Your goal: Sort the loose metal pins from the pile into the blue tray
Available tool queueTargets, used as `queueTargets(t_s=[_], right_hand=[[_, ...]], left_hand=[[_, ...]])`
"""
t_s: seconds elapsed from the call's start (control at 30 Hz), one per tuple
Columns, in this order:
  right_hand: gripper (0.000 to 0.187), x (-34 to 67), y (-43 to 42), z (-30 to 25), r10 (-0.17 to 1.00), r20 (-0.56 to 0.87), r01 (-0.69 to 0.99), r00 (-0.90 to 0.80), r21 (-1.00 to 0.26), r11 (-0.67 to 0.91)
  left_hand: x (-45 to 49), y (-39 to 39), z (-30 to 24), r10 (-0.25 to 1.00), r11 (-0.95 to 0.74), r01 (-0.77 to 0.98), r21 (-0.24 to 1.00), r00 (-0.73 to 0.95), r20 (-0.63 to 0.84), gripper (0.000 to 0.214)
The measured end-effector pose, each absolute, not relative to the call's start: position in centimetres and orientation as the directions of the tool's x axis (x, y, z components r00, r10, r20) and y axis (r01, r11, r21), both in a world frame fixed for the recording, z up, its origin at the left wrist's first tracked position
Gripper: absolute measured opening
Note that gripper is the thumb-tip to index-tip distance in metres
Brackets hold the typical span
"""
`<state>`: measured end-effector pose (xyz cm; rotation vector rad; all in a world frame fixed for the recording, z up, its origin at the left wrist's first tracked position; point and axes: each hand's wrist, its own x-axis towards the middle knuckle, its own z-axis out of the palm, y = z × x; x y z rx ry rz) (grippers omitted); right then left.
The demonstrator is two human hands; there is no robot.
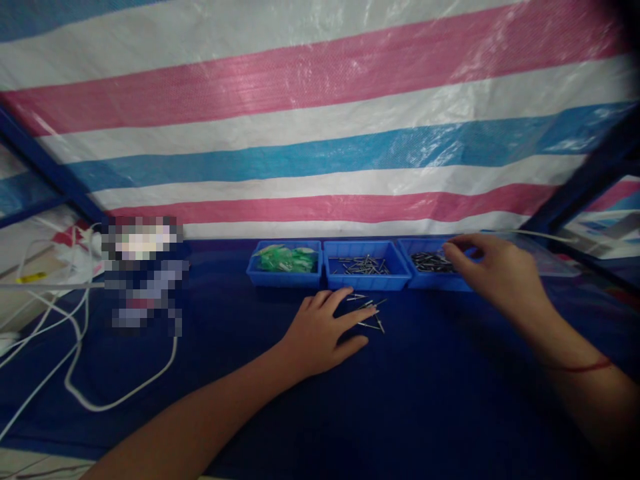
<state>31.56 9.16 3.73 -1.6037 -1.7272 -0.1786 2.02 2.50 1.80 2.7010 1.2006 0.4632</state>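
My left hand [323,330] lies palm down on the dark blue table, its fingers spread. Its index fingertip rests among several loose silver pins that look like blind rivets [370,325]. Over the right-hand blue bin [435,283] is my right hand [493,263], thumb and fingers drawn together; whatever they may pinch is too small to make out. Dark thin metal pieces [427,261] fill part of that bin, and my hand hides its right side. More silver rivet-like pins [367,265] lie in the middle blue bin [370,283].
On the left of the row, a third blue bin [285,277] holds green-and-white plastic packets [287,259]. White cables [90,405] loop across the table's left side near a blurred-out patch. A striped plastic sheet [300,153] hangs behind the bins, between dark blue frame posts.
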Motion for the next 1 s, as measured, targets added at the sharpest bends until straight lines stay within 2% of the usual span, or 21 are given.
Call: queueTargets(t_s=[0.07,0.13,0.23,0.3,0.4,0.53,0.7,1.0], right_hand=[[0.016,31.1,8.8,4.0,0.798,0.600,0.920,0.057,-0.342,0.192],[0.016,29.8,8.0,4.4,0.807,0.590,0.912,-0.010,-0.326,0.250],[0.016,27.3,6.7,4.6,0.810,0.526,0.813,-0.260,-0.333,0.477],[0.016,25.9,6.0,4.3,0.761,0.438,0.706,-0.478,-0.323,0.630],[0.017,24.2,5.1,3.3,0.686,0.315,0.611,-0.656,-0.312,0.728],[0.027,22.8,4.6,1.9,0.662,0.284,0.593,-0.694,-0.296,0.749],[0.019,22.0,4.6,0.9,0.655,0.312,0.580,-0.688,-0.307,0.755],[0.018,21.4,4.2,0.7,0.683,0.320,0.601,-0.656,-0.326,0.730]], left_hand=[[2.0,2.5,1.7,0.749,-0.663,0.707,0.245,0.628,0.212,0.039],[1.9,2.6,1.5,0.752,-0.659,0.711,0.246,0.622,0.218,0.034],[1.8,2.8,1.3,0.756,-0.654,0.710,0.259,0.610,0.237,0.029],[1.8,2.9,1.2,0.763,-0.646,0.716,0.263,0.598,0.247,0.026],[1.7,3.0,1.1,0.772,-0.635,0.728,0.259,0.583,0.253,0.025],[1.5,3.2,1.1,0.766,-0.642,0.727,0.242,0.597,0.237,0.024],[1.4,3.3,1.1,0.754,-0.657,0.715,0.238,0.616,0.231,0.024],[1.4,3.3,0.9,0.764,-0.643,0.726,0.243,0.585,0.272,0.023]])
